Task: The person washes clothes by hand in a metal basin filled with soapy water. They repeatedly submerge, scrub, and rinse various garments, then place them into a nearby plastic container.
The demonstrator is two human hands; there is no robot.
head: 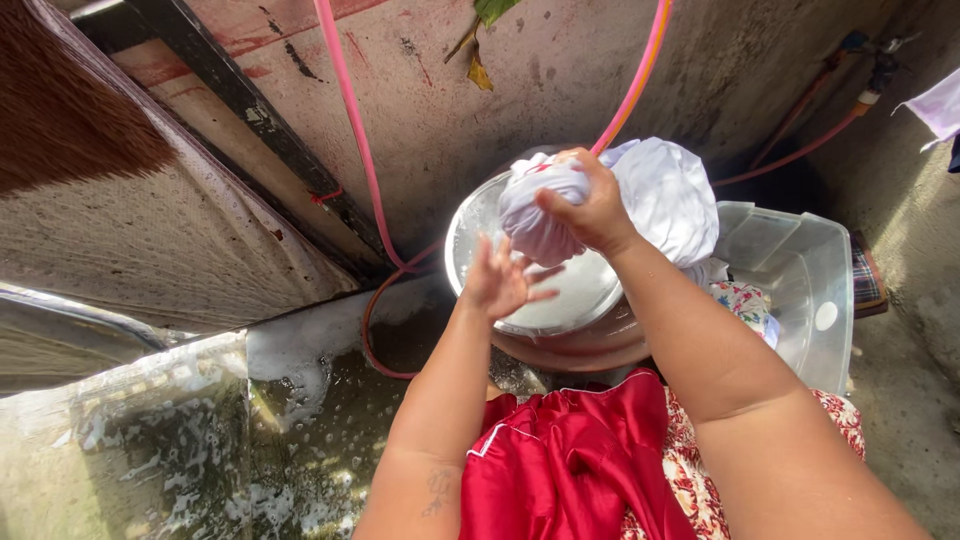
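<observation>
A white cloth (640, 195) is held up in the middle of the frame, a little above the centre. It is bunched into a ball, and part of it puffs out to the right like a soft pillow. The right hand (590, 205) is closed around the twisted part of the cloth, with the fingers wrapped tight over the top. The left hand (497, 280) is open just below and to the left, with the fingers spread. It is near the cloth, but it cannot be told if it is touched.

The cloth looks wet, so it is likely heavy for its size and a bit slippery. It is soft and floppy, so it will sag and drip if only a corner is held. It is best gripped at the bunched middle, where the folds are thick, and held up from below with an open palm. It cannot be broken, but it could slide out of a loose grip.

Under the cloth a shiny metal bowl (470, 235) with milky water is seen. It sits in a brown basin (575, 355). A clear plastic tub (810, 270) is at the right. Pink hoses (350, 120) run up the wall in the upper middle. Red shiny cloth (570, 460) lies on the lap at the bottom. Soapy water (300, 440) is spread on the ground at the lower left.
</observation>
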